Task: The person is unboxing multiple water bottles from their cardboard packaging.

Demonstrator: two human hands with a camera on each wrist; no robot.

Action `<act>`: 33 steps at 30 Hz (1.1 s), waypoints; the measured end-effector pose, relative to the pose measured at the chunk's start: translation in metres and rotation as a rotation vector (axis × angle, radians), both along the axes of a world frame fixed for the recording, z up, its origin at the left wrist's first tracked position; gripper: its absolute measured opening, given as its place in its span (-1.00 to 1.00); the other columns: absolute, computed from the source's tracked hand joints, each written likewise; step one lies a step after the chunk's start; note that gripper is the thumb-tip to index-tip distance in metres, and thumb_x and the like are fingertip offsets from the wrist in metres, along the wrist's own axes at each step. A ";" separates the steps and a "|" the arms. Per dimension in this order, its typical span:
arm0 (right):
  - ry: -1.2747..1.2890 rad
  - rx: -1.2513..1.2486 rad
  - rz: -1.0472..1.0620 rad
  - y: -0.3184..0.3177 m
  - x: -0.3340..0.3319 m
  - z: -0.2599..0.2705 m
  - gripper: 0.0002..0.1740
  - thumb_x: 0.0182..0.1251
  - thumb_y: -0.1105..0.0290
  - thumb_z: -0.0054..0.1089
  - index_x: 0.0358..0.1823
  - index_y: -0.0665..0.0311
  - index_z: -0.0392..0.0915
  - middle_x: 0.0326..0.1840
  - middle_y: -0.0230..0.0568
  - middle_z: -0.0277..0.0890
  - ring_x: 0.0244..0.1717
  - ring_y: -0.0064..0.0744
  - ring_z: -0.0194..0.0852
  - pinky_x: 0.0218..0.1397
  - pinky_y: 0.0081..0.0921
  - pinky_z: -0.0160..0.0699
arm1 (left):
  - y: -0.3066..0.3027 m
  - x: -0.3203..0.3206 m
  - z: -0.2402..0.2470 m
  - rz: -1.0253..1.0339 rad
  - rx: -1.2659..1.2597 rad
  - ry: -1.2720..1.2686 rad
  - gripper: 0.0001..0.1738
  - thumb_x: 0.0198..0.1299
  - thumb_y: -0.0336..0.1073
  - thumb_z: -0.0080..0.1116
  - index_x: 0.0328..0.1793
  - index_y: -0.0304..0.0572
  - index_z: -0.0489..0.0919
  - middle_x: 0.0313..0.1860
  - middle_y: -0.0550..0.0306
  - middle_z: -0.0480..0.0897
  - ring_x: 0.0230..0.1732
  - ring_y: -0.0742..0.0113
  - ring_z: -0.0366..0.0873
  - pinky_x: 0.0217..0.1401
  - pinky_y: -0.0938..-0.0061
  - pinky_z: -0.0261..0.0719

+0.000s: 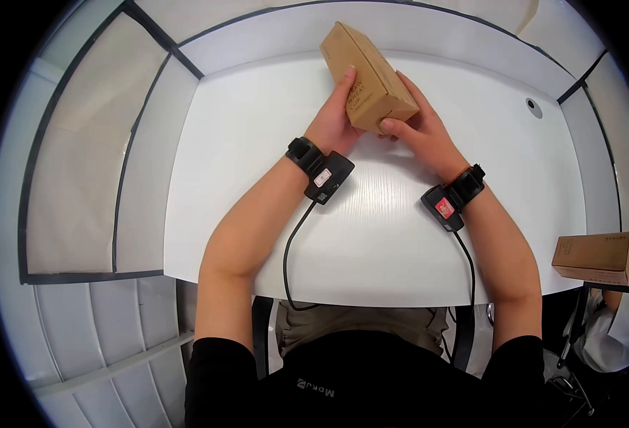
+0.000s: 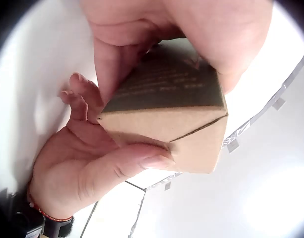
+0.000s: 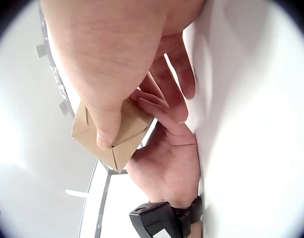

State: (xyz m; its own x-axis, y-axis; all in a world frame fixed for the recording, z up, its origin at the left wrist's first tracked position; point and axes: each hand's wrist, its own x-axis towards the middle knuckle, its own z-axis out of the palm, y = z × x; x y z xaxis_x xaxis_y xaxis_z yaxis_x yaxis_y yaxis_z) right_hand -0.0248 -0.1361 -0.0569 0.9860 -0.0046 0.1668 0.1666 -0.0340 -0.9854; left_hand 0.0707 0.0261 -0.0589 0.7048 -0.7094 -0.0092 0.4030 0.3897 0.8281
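Note:
A brown cardboard box (image 1: 371, 78) with printed text is held tilted above the white table by both hands. On its left side the left hand (image 1: 336, 118) grips it, thumb along the printed face. The right hand (image 1: 428, 135) holds the near right end, its thumb on the end face by a flap seam. In the left wrist view the box's end (image 2: 191, 139) shows a slanted seam, with the right thumb pressed beside it. The right wrist view shows the right thumb on the box end (image 3: 127, 134); the far end is hidden there.
Another brown box (image 1: 592, 258) lies at the table's right front corner. Low white panels stand around the back and sides of the white table (image 1: 386, 235). A round hole fitting (image 1: 534, 108) is at the back right. Black cables hang from both wrist cameras.

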 end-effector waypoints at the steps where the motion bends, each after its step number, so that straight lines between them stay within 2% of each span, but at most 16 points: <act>1: 0.013 -0.003 -0.005 0.000 0.000 0.001 0.04 0.35 0.23 0.44 0.68 0.24 -0.08 0.19 -0.13 0.53 -0.01 -0.43 0.58 0.06 -0.44 0.60 | 0.001 0.001 0.000 -0.024 0.001 -0.009 -0.28 0.49 0.32 -0.13 0.49 -0.04 0.34 0.26 0.08 0.60 0.21 0.22 0.61 0.09 0.19 0.68; 6: 0.051 -0.013 -0.043 0.004 -0.003 0.006 0.01 0.35 0.24 0.43 0.67 0.26 -0.05 0.22 -0.12 0.52 0.02 -0.40 0.57 0.07 -0.44 0.61 | 0.002 0.002 0.000 -0.088 0.032 -0.054 -0.25 0.48 0.33 -0.12 0.50 -0.09 0.33 0.29 0.07 0.57 0.27 0.22 0.58 0.21 0.22 0.63; 9: -0.004 0.020 -0.018 0.001 0.000 -0.005 -0.02 0.39 0.21 0.40 0.67 0.26 -0.04 0.25 -0.10 0.50 0.08 -0.40 0.55 0.11 -0.42 0.60 | 0.002 0.000 0.000 -0.025 0.080 -0.085 -0.23 0.49 0.30 -0.08 0.51 -0.16 0.31 0.32 0.05 0.55 0.32 0.22 0.53 0.31 0.25 0.57; 12: -0.095 -0.003 -0.032 -0.007 0.001 -0.010 -0.12 0.48 0.12 0.27 0.66 0.26 0.02 0.27 -0.13 0.48 0.11 -0.43 0.52 0.16 -0.44 0.56 | 0.001 -0.002 -0.002 0.013 0.070 -0.167 -0.22 0.49 0.26 -0.04 0.52 -0.24 0.28 0.36 0.03 0.51 0.35 0.22 0.50 0.41 0.28 0.48; 15: 0.049 0.104 -0.036 -0.010 0.004 -0.004 -0.20 0.55 0.05 0.13 0.64 0.27 0.09 0.28 -0.17 0.48 0.14 -0.43 0.48 0.20 -0.46 0.51 | -0.002 0.002 -0.011 0.151 0.147 -0.335 -0.23 0.47 0.12 0.12 0.53 -0.31 0.24 0.40 -0.05 0.47 0.34 0.18 0.49 0.39 0.26 0.49; 18: 0.030 0.008 -0.067 -0.007 0.002 -0.003 -0.26 0.58 0.08 0.06 0.63 0.29 0.13 0.28 -0.20 0.48 0.12 -0.44 0.48 0.18 -0.49 0.50 | -0.003 0.002 -0.012 0.210 0.174 -0.329 -0.23 0.46 0.15 0.12 0.52 -0.29 0.28 0.38 -0.05 0.49 0.36 0.21 0.47 0.43 0.28 0.43; 21: 0.015 0.044 0.022 -0.008 -0.001 0.002 -0.24 0.58 0.14 0.07 0.66 0.29 0.06 0.27 -0.18 0.49 0.14 -0.45 0.49 0.17 -0.47 0.50 | 0.000 0.008 -0.007 0.083 0.031 -0.086 -0.27 0.49 0.20 0.04 0.50 -0.24 0.33 0.35 -0.01 0.52 0.36 0.23 0.48 0.43 0.27 0.42; 24: -0.056 -0.062 -0.005 -0.004 0.000 -0.006 -0.23 0.57 0.20 0.07 0.68 0.28 0.00 0.27 -0.17 0.50 0.11 -0.44 0.54 0.15 -0.47 0.50 | 0.003 0.003 -0.001 0.101 0.044 -0.047 -0.28 0.51 0.24 -0.08 0.52 -0.16 0.32 0.37 0.09 0.53 0.38 0.28 0.46 0.41 0.27 0.43; 28: 0.049 -0.027 0.012 -0.004 0.000 0.002 -0.19 0.57 0.22 0.10 0.69 0.25 -0.05 0.27 -0.16 0.49 0.05 -0.41 0.59 0.13 -0.46 0.51 | 0.003 0.003 0.002 0.091 0.070 -0.049 -0.28 0.52 0.27 -0.15 0.52 -0.10 0.33 0.37 0.11 0.53 0.37 0.28 0.47 0.42 0.23 0.41; 29: 0.059 -0.011 0.004 -0.003 0.000 0.003 -0.19 0.57 0.21 0.11 0.69 0.25 -0.05 0.26 -0.16 0.49 0.04 -0.41 0.60 0.12 -0.46 0.51 | 0.003 0.002 0.003 0.100 0.069 -0.048 -0.31 0.56 0.25 -0.19 0.44 -0.20 0.40 0.32 0.07 0.57 0.33 0.27 0.52 0.41 0.26 0.46; 33: 0.051 -0.004 -0.009 -0.004 0.001 -0.002 -0.22 0.59 0.17 0.09 0.68 0.22 -0.02 0.22 -0.17 0.49 0.01 -0.41 0.60 0.09 -0.46 0.53 | 0.002 0.000 0.003 0.060 0.085 -0.078 -0.29 0.55 0.27 -0.22 0.47 -0.18 0.37 0.33 0.06 0.55 0.34 0.27 0.52 0.39 0.23 0.49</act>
